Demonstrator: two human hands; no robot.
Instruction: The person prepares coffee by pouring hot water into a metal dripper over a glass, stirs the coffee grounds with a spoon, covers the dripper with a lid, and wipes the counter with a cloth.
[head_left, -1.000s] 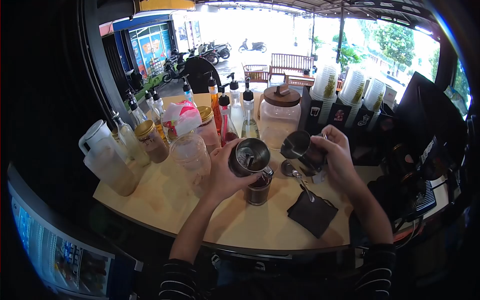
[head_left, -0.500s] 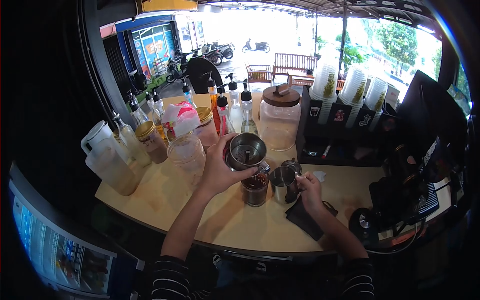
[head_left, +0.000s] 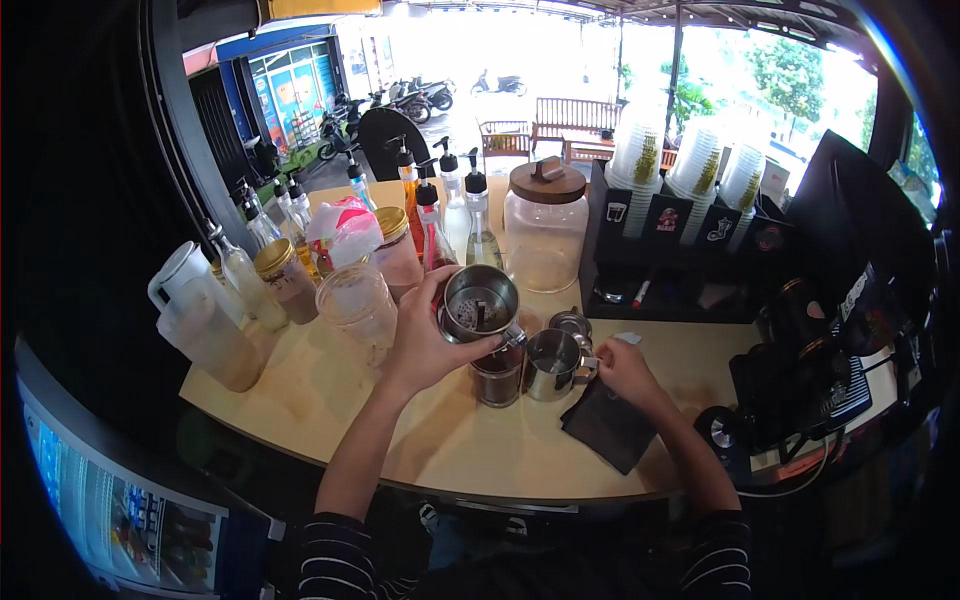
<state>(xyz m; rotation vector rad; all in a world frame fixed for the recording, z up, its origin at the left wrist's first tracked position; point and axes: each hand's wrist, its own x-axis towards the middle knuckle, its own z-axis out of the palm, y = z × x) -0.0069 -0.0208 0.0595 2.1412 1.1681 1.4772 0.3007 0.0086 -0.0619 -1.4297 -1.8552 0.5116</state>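
Observation:
My left hand (head_left: pixel 430 335) grips a metal drip coffee filter (head_left: pixel 480 303) with a perforated base and a short upright piece inside. It is directly above a glass (head_left: pixel 497 385) of dark liquid, covering part of the rim; whether it touches the glass cannot be told. To the right stands an upright metal pitcher (head_left: pixel 549 366), its handle facing my right hand (head_left: pixel 628 374). My right fingers are curled at the handle's outer edge; what is between them is hidden. Beneath that hand lies a dark cloth (head_left: pixel 608 430). A round metal lid (head_left: pixel 570 324) rests behind the pitcher.
A clear plastic jar (head_left: pixel 352 312), pump bottles (head_left: pixel 480 225) and plastic jugs (head_left: pixel 210 335) crowd the left side. Behind stands a big jar with a wooden lid (head_left: pixel 547 182). A black cup rack (head_left: pixel 665 235) and dark equipment (head_left: pixel 800 360) occupy the right.
The view has shifted slightly. My right hand has drawn a little to the right, baring more of the pitcher's handle. My left hand still holds the filter above the glass.

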